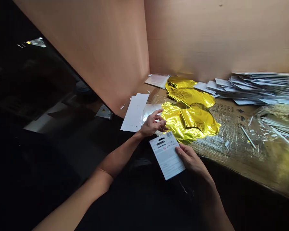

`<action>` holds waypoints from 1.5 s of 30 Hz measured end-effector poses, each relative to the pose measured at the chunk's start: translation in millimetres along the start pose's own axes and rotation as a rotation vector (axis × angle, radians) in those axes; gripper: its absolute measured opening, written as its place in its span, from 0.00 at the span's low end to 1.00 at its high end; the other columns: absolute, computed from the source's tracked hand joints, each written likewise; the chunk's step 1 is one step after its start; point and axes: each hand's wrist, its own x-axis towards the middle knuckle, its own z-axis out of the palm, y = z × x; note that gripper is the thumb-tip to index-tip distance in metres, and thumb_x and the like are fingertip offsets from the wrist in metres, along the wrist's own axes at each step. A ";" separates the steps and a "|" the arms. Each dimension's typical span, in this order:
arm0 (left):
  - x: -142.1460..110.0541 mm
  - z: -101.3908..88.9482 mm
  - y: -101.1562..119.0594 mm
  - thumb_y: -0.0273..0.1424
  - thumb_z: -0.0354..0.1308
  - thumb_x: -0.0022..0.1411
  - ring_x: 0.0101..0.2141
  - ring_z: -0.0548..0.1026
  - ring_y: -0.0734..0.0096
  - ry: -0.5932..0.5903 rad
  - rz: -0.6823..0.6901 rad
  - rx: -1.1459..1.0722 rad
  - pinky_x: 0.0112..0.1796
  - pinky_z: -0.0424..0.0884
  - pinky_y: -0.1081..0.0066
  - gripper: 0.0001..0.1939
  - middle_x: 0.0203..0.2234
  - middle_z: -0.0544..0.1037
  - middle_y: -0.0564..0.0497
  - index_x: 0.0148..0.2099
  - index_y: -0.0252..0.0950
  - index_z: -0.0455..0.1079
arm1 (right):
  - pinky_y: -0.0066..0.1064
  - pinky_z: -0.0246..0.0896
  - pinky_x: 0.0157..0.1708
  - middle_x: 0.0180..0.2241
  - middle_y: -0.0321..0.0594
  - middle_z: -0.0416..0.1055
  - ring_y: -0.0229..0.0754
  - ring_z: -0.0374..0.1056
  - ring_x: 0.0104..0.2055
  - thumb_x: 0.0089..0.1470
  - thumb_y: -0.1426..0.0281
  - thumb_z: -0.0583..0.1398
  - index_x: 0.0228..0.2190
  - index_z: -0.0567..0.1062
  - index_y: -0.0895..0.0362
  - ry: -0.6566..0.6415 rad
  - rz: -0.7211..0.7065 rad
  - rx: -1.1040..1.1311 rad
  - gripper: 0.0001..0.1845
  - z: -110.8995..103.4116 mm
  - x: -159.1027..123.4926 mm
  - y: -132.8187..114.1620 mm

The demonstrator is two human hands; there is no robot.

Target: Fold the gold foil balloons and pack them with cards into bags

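A white printed card with a hang slot and a barcode is tilted in front of me. My right hand grips it by its right edge, thumb on top. My left hand is just above the card's top edge, its fingers loosely bent and apart, with nothing visible in them. Beside its fingertips lie shiny gold foil pieces, flat and crumpled, which look like uninflated foil balloons. Whether the left fingers touch the foil I cannot tell.
White cards lie left of the foil, near a clear plastic sleeve. A pile of white packs stands at the back right. Clear plastic bags and a white stick lie on the cardboard surface. Tall brown panels wall the back and left.
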 end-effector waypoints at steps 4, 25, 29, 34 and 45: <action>1.9 5.9 -0.4 0.41 0.73 0.59 0.30 0.86 0.58 -0.107 -0.113 -0.040 0.34 0.82 0.64 0.45 0.31 0.77 0.55 0.72 0.39 0.58 | 0.35 0.70 0.29 0.35 0.44 0.82 0.49 0.74 0.31 0.60 0.43 0.65 0.47 0.81 0.55 0.331 -0.080 -0.038 0.29 -22.8 -5.7 13.5; 0.2 49.4 -71.8 0.31 0.78 0.55 0.35 0.85 0.67 -0.133 -0.512 -0.273 0.40 0.79 0.69 0.20 0.39 0.86 0.39 0.45 0.28 0.76 | 0.34 0.74 0.35 0.37 0.44 0.83 0.45 0.79 0.32 0.62 0.49 0.67 0.47 0.82 0.56 0.104 0.062 0.245 0.24 -24.8 -20.7 66.5; -5.9 62.8 -77.3 0.37 0.75 0.59 0.30 0.83 0.69 0.019 -0.407 -0.196 0.34 0.78 0.72 0.17 0.30 0.84 0.47 0.38 0.30 0.74 | 0.32 0.72 0.33 0.37 0.44 0.83 0.44 0.79 0.33 0.64 0.50 0.66 0.46 0.82 0.56 0.027 0.077 0.230 0.23 -26.4 -33.0 69.3; -9.8 70.4 -75.4 0.39 0.73 0.62 0.29 0.84 0.67 0.016 -0.408 -0.153 0.32 0.79 0.71 0.18 0.30 0.84 0.48 0.38 0.32 0.71 | 0.33 0.72 0.32 0.35 0.44 0.83 0.46 0.79 0.32 0.63 0.48 0.66 0.46 0.82 0.57 0.069 0.108 0.236 0.25 -25.8 -38.1 72.6; -25.2 61.2 -64.2 0.39 0.70 0.65 0.34 0.85 0.62 -0.016 -0.554 -0.269 0.35 0.78 0.68 0.17 0.37 0.86 0.39 0.47 0.30 0.76 | 0.36 0.70 0.28 0.36 0.48 0.83 0.52 0.78 0.32 0.66 0.43 0.57 0.40 0.80 0.56 0.598 0.054 -0.277 0.29 -14.1 -53.1 71.6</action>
